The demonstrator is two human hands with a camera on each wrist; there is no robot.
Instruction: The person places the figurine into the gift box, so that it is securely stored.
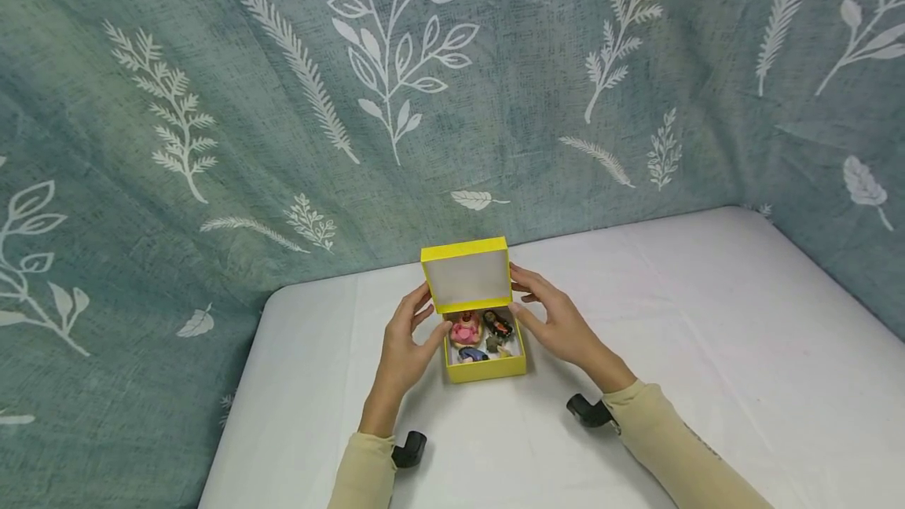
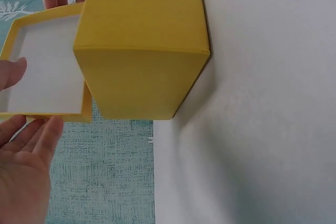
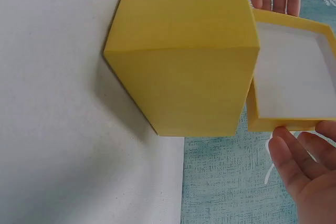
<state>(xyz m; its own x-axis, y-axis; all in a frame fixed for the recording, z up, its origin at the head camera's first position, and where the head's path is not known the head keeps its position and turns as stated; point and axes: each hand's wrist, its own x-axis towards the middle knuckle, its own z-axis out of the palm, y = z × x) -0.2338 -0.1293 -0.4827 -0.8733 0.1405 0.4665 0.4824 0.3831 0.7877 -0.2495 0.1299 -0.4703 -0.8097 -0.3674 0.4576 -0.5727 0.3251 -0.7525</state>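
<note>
A small yellow box (image 1: 486,370) stands on the table with several little figures inside, among them a pink figure (image 1: 466,333), a dark-haired figure (image 1: 497,323) and a blue one (image 1: 471,354). Its yellow lid (image 1: 469,280), white inside, is tilted up at the box's back edge, inner face toward me. My left hand (image 1: 406,348) holds the lid's left side, the thumb in front and the fingers along the side. On the right side, my right hand (image 1: 562,326) grips the lid likewise. In both wrist views the box wall (image 2: 142,82) hides the figures.
A white cloth covers the table (image 1: 636,320). Behind it hangs a green-blue curtain (image 1: 523,140) with white leaf prints, close to the table's back edge. Black wrist devices (image 1: 410,450) sit by both sleeves.
</note>
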